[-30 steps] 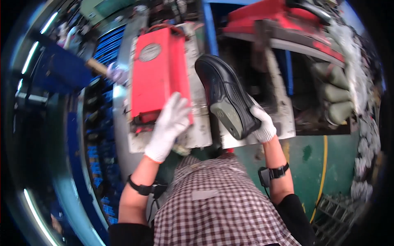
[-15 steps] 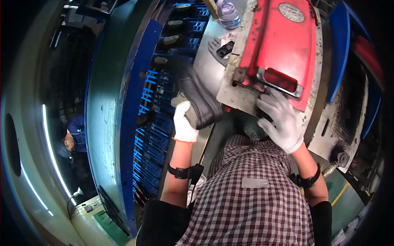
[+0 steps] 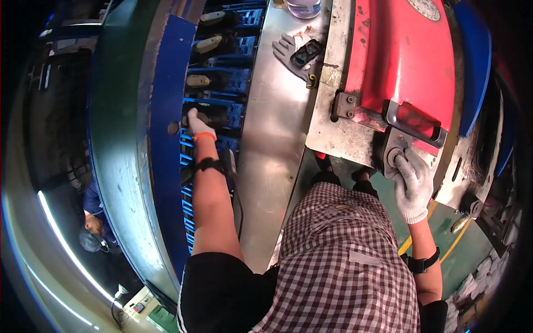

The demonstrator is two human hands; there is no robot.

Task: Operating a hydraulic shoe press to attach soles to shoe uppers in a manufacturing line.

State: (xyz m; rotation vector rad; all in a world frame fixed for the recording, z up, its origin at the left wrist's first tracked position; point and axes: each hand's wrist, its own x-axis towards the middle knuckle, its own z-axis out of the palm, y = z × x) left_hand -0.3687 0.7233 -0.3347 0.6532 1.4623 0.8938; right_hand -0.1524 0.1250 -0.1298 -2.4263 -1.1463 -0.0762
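My left hand [image 3: 200, 125], in a white glove with an orange cuff, reaches into the blue rack [image 3: 227, 80]. Its fingers are closed on a black boot [image 3: 215, 115], which lies among the rack's arms and is partly hidden in shadow. On the right, my white-gloved right hand [image 3: 413, 186] has its fingers bent onto a dark round knob [image 3: 395, 155]. That knob sits on a dark bracket below the metal handle [image 3: 416, 129] of a red machine cover [image 3: 408, 61].
A steel ledge [image 3: 272, 139] runs between rack and machine. On it lie a grey glove [image 3: 286, 53], a black object [image 3: 306, 53] and a clear container [image 3: 304, 8]. Pale-soled footwear [image 3: 198, 81] hangs in the rack. Another person [image 3: 94, 225] is at far left.
My left hand has carried the boot left and forward into the rack. My right hand has moved down and right from beside the red cover's handle onto the knob.
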